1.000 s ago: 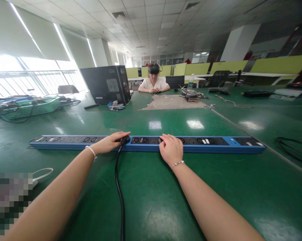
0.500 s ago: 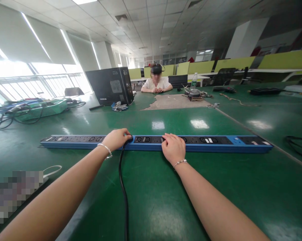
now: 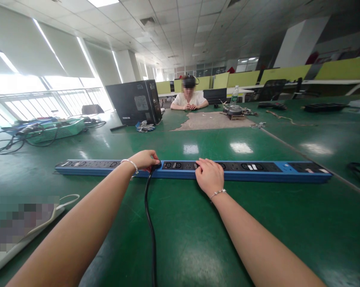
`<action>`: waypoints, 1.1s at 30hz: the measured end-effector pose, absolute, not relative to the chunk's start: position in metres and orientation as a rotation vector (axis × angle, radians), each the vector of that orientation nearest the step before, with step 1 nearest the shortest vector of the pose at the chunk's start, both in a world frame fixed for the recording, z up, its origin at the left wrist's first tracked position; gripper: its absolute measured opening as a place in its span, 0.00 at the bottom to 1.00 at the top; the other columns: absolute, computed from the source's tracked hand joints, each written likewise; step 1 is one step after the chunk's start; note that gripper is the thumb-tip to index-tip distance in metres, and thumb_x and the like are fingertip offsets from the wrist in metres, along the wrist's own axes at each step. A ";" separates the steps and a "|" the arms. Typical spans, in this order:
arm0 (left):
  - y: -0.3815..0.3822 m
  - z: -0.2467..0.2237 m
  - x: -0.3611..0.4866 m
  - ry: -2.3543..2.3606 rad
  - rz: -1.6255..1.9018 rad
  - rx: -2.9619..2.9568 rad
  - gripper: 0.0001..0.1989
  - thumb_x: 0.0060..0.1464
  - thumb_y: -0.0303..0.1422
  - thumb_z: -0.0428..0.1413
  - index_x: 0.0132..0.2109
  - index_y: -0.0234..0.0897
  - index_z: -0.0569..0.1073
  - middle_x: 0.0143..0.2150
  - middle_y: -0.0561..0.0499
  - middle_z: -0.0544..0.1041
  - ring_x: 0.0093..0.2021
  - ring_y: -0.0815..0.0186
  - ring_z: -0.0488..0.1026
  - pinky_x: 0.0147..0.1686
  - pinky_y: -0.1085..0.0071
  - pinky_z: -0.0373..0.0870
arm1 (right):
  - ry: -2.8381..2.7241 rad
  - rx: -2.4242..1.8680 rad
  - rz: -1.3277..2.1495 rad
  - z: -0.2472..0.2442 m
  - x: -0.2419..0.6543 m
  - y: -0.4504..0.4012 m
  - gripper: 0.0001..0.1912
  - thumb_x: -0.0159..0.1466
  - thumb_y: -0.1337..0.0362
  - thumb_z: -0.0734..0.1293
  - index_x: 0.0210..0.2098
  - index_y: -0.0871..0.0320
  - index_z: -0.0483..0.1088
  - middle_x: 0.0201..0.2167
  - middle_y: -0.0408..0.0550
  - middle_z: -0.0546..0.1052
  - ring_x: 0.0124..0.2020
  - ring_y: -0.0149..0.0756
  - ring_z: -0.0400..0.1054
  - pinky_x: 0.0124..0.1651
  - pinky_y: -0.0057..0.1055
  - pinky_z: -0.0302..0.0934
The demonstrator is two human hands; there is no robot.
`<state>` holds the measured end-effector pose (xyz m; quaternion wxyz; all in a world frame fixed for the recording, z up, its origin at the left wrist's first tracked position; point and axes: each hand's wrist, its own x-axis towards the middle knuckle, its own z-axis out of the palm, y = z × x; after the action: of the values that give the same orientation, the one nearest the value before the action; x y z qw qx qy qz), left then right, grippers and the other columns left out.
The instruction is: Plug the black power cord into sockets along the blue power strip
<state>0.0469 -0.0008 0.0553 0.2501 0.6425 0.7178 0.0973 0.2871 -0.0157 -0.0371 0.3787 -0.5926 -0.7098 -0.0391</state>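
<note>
A long blue power strip [image 3: 180,175] with a black socket face lies crosswise on the green table. My left hand [image 3: 144,160] is closed, thumb and fingers pinching a black plug [image 3: 157,164] at the strip, left of its middle. From that plug a thick black cable [image 3: 151,227] runs down toward me. How deep the plug sits in a socket is hidden by my fingers. My right hand [image 3: 210,176] grips the strip just right of its middle, fingers over the top and covering some sockets.
Behind the strip stands a black computer case [image 3: 133,103], with a glove [image 3: 145,126] beside it. A green basket [image 3: 58,130] with cables is at the left. Another person [image 3: 188,99] sits across the table. A water bottle [image 3: 234,95] and a flat pale sheet [image 3: 210,121] lie farther back.
The whole view has shifted slightly, so things appear a little farther right. My left wrist has moved slightly up and right over the plug. My right hand stays on the strip.
</note>
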 end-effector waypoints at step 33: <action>0.014 0.060 0.054 2.017 -0.133 1.821 0.13 0.52 0.36 0.52 0.45 0.37 0.68 0.27 0.50 0.76 0.22 0.68 0.73 0.21 0.76 0.67 | -1.819 -1.514 -0.119 -0.037 0.287 -0.016 0.17 0.58 0.67 0.57 0.41 0.54 0.74 0.46 0.44 0.75 0.51 0.38 0.63 0.54 0.39 0.49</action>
<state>0.0539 0.0143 0.0595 0.2090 0.6545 0.7250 -0.0480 0.2870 -0.0158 -0.0371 0.3763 -0.5919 -0.7113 -0.0466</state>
